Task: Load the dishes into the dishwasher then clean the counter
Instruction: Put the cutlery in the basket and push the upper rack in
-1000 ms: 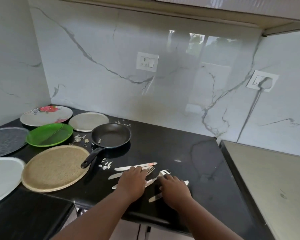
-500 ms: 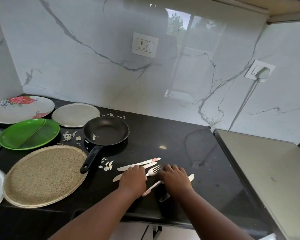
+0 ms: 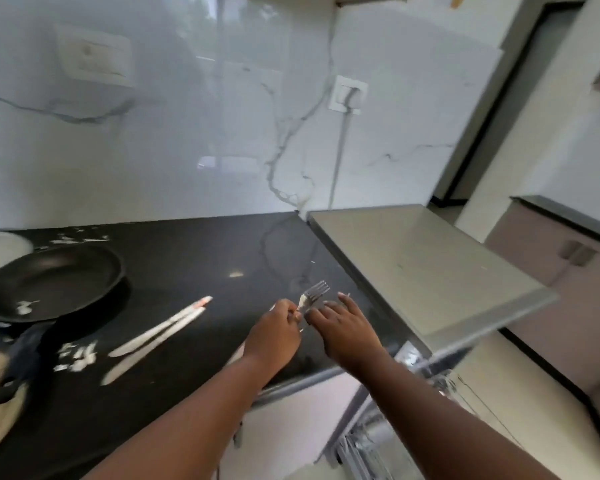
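Black frying pan (image 3: 51, 280) sits at nine o'clock on the dark counter (image 3: 194, 258), two knives (image 3: 156, 336) beside it. Centre, the left hand (image 3: 274, 336) pinches a fork (image 3: 312, 295), tines toward one o'clock; the right hand (image 3: 347, 329) hovers alongside, fingers spread.

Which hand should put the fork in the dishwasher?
Probably the left hand: it already pinches the fork. The right hand is open beside it, though nearer the dishwasher rack at lower right.

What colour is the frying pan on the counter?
Black, inside and handle alike: frying pan, head view.
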{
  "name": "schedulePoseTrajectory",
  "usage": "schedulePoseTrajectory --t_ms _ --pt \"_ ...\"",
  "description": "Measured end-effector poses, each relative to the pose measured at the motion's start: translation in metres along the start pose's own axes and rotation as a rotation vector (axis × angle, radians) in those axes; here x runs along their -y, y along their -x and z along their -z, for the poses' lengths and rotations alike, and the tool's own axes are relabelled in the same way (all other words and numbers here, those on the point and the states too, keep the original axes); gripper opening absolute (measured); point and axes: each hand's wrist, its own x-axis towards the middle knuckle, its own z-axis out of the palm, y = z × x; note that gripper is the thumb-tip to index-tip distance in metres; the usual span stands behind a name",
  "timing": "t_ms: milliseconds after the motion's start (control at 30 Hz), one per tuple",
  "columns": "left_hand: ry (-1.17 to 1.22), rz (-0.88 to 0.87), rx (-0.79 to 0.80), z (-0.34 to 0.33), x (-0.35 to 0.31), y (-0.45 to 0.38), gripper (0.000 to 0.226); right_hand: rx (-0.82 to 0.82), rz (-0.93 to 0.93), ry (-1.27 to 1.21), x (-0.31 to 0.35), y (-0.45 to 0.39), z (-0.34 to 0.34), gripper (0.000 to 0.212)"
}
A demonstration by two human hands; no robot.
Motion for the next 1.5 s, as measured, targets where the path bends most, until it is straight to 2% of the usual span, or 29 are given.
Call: schedulePoseTrajectory --t_ms 200,233,333,400,467,633,700,767,833,967,1067,1200,1333,1400,1500 --pt "-0.005 -0.144 0.218 -0.114 -0.084 0.033 0.02 -0.053 -0.303 0.169 -0.082 0.126 0.001 0.033" --pt "-0.03 -0.184 0.238 -0.133 -0.1 0.042 0.021 -0.037 -0.37 0.158 -0.093 0.149 0.0 0.034" --pt "-0.064 -0.258 0.308 -0.186 -0.144 0.067 0.021 0.15 -0.552 0.038 -0.121 0.215 0.002 0.031" --pt "-0.079 -0.263 0.355 -0.225 -0.169 0.087 0.021 0.226 -0.689 -0.15 -0.138 0.256 0.0 0.026" --pt "-0.063 -0.224 0.393 -0.269 -0.194 0.109 0.017 0.193 -0.911 -0.435 -0.153 0.298 -0.008 0.027" --pt "0.082 0.014 0.658 -0.38 -0.239 0.183 0.011 0.022 -1.419 -1.064 -0.186 0.396 -0.05 0.024" --pt "0.116 0.105 0.754 -0.408 -0.243 0.203 0.007 -0.091 -1.617 -1.206 -0.197 0.428 -0.072 0.013" --pt "0.107 0.162 0.818 -0.422 -0.242 0.212 0.01 -0.194 -1.757 -1.335 -0.204 0.454 -0.093 0.016" --pt "0.037 0.181 0.834 -0.431 -0.236 0.206 0.014 -0.248 -1.842 -1.5 -0.211 0.473 -0.115 0.018" --pt "-0.099 0.219 0.797 -0.455 -0.206 0.163 0.013 -0.212 -2.006 -1.571 -0.217 0.501 -0.152 0.029" --pt "-0.188 0.263 0.812 -0.479 -0.185 0.132 0.018 -0.042 -2.076 -1.482 -0.224 0.515 -0.174 0.021" --pt "-0.269 0.187 0.874 -0.516 -0.177 0.095 0.018 0.218 -2.006 -1.379 -0.259 0.52 -0.193 0.005" --pt "-0.348 0.064 1.009 -0.549 -0.176 0.055 0.011 0.216 -2.084 -1.287 -0.295 0.516 -0.217 0.015" --pt "-0.389 0.032 1.045 -0.562 -0.172 0.038 0.008 0.15 -2.183 -1.259 -0.301 0.515 -0.233 0.02" --pt "-0.422 0.028 1.08 -0.585 -0.159 0.02 0.007 0.104 -2.302 -1.327 -0.301 0.507 -0.261 0.012"
